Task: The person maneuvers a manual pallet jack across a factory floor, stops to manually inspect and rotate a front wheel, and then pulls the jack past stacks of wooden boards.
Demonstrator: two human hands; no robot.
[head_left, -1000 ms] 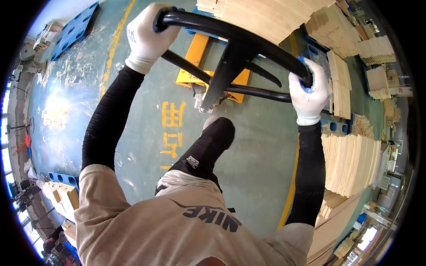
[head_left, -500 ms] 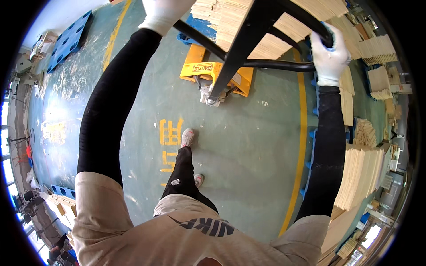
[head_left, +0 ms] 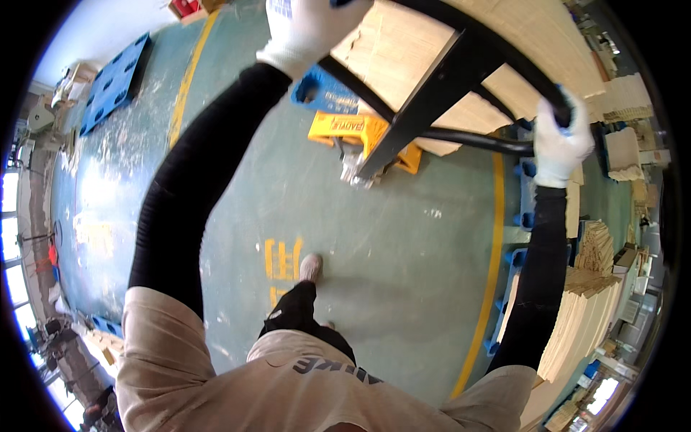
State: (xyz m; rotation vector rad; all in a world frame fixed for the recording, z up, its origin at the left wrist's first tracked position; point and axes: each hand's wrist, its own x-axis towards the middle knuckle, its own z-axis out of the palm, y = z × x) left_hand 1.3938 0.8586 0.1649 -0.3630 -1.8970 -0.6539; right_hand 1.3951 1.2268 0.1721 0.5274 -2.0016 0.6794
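Observation:
Both of my hands wear white gloves and hold the black loop handle [head_left: 430, 103] of a pallet jack. My left hand [head_left: 313, 29] is closed on the handle's left side at the upper edge of the view, its fingertips partly cut off. My right hand [head_left: 563, 147] wraps round the right side of the loop. The handle slants down to the jack's yellow body [head_left: 337, 125], which stands on the floor against a blue pallet [head_left: 327, 92]. A large stack of pale wooden sheets [head_left: 392, 50] lies above that pallet, partly behind the handle.
A yellow floor line [head_left: 494, 252] runs along the right, beside blue pallets [head_left: 512, 284] with stacked pale sheets [head_left: 583, 324]. Another blue pallet [head_left: 115, 83] leans at the far left near a second yellow line [head_left: 188, 75]. Yellow painted marks [head_left: 283, 259] lie near my foot.
My hands and the handle have shifted right and slightly down in view. The floor marks sit lower, nearer my body. More of the blue pallet shows, and less of the yellow body.

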